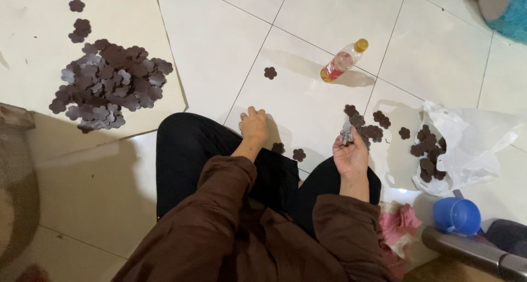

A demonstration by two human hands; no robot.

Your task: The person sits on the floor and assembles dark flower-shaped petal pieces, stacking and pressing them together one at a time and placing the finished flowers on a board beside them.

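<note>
I sit on a white tiled floor, black trousers and brown sleeves in view. My left hand (253, 124) rests knuckles-up on the tile by my left knee, fingers curled, with nothing visible in it. My right hand (350, 150) is palm-up and pinches a small dark flower-shaped cutout (346, 133). Just beyond it lies a loose cluster of the same brown cutouts (366, 126). Two more cutouts (290, 152) lie between my hands.
A large heap of cutouts (107, 83) sits on a pale sheet at the left. A white plastic bag (472, 150) at the right holds more. A plastic bottle (343, 60) lies ahead. A blue cup (457, 215) and pink cloth (396, 221) are at my right.
</note>
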